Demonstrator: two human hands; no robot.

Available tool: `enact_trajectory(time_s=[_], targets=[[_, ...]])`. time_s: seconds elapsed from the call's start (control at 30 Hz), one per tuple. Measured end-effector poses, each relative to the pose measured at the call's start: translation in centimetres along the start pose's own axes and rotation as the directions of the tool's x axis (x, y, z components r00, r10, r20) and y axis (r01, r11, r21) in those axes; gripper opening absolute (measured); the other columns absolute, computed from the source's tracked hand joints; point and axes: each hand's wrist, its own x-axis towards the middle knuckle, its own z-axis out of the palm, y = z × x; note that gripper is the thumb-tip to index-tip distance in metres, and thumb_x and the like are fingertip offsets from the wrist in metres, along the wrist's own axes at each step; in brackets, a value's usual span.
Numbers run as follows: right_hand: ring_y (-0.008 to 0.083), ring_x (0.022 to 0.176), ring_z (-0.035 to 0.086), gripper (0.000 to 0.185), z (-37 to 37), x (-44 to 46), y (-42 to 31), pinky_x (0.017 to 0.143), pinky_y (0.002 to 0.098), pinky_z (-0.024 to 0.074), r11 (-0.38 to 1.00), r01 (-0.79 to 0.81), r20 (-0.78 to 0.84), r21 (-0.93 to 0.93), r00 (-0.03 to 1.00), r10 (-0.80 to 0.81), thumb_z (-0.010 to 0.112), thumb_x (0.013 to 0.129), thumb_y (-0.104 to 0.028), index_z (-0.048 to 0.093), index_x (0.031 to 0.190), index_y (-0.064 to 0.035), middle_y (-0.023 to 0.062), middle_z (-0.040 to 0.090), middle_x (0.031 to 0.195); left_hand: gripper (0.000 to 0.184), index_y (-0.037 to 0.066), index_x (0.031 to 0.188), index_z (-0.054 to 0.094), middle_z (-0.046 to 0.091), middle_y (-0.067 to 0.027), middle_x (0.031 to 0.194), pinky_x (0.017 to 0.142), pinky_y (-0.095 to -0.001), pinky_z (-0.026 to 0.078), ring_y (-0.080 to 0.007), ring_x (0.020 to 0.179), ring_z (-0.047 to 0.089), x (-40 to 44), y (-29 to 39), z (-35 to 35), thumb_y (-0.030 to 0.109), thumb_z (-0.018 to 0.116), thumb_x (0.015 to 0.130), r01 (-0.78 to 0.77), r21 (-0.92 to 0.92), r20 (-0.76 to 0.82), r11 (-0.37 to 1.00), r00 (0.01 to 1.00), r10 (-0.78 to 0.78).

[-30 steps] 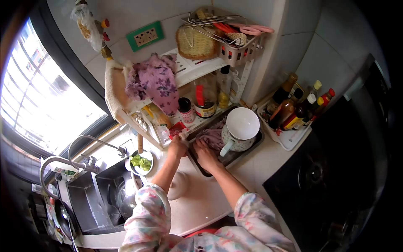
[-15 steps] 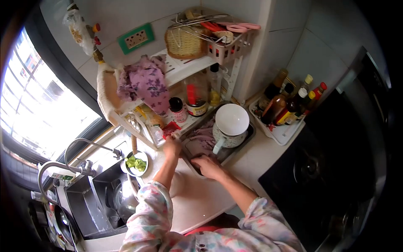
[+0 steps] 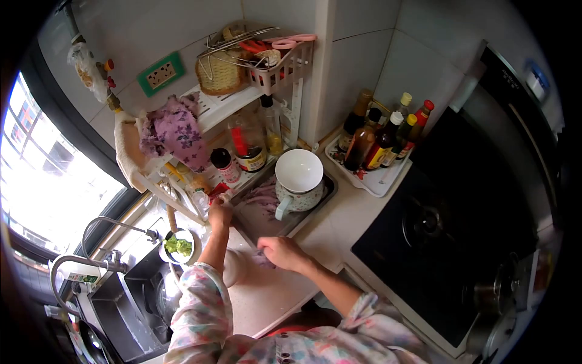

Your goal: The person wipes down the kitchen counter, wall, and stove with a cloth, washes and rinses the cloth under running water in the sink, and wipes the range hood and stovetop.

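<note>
My left hand is closed beside the left edge of a dark-rimmed tray, near a red packet; what its fingers hold is too small to name. My right hand is closed just off the tray's front edge, with a bit of purple cloth hanging below its fingers. In the tray lies more purplish cloth. A white bowl rests on a patterned, light-handled pot at the tray's right side. A pale round container stands between my arms.
At the left are a sink and a bowl of green vegetables. A white shelf holds jars and a basket. Sauce bottles stand in a white tray, left of the black stove.
My right hand has moved out of the tray toward the front counter edge, with purple cloth in it. My left hand stays by the tray's left edge. The view has turned right.
</note>
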Motion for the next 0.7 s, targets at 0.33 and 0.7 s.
enact_trajectory(time_s=[0.33,0.7], targets=[[0.0340,0.091,0.053,0.019,-4.4,-1.5,8.4,0.076,0.0428,0.0438,0.923,-0.301,-0.715,-0.239,0.698,0.042,0.058,0.072,0.000,0.056,0.091,-0.0034,0.0148,0.052,0.099,0.027,0.004,0.104,0.060,0.042,-0.0228,0.130,0.086,-0.0424,0.047,-0.0377,0.103,0.055,-3.8,1.8,1.4,0.016,0.055,0.081,-0.356,0.359,0.005,0.863,0.925,0.380],[0.0308,0.087,0.056,0.018,-3.3,-5.8,5.5,0.077,0.0373,0.0464,0.984,-0.160,-0.708,0.080,0.686,0.169,0.053,0.071,-0.002,0.059,0.088,-0.0030,0.0127,0.057,0.088,0.042,0.001,0.106,0.060,0.051,-0.0237,0.123,0.083,-0.0417,0.049,-0.0343,0.099,0.061,-2.5,1.9,-1.3,0.034,0.057,0.081,-0.131,0.593,0.258,0.795,0.966,-0.034]])
